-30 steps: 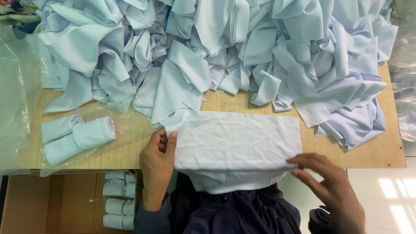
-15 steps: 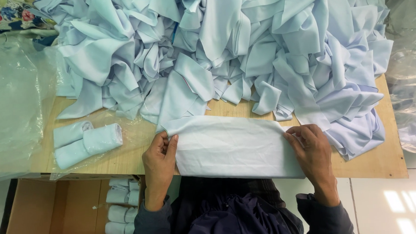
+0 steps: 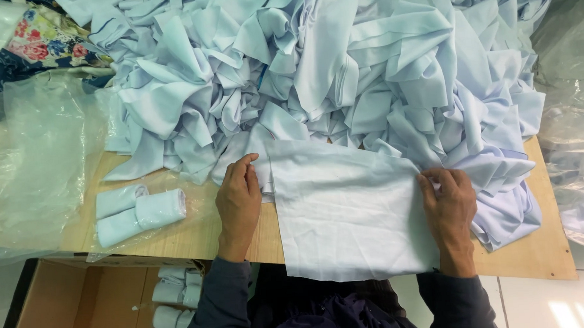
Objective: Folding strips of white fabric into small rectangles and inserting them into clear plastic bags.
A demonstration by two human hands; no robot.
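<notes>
Both hands are holding one pale blue cloth [image 3: 350, 210] by its two top corners. The left hand [image 3: 239, 200] is pinching the top left corner, with its fingers curled over the edge. The right hand [image 3: 449, 203] is pinching the top right corner the same way. The cloth is lying flat between the two hands, so each hand is just as near to it as the other. Its long side is running from left to right across the wooden table [image 3: 196, 234], and its bottom edge is hanging a little over the near side of the table, toward the person. A big pile of the same pale blue cloths [image 3: 340, 70] is sitting just behind it, touching its far edge. Two rolled cloths [image 3: 140, 213] are lying well off to the left, on a clear plastic sheet [image 3: 36, 162]. More rolled cloths are sitting in a cardboard box [image 3: 68, 305] below the table.
</notes>
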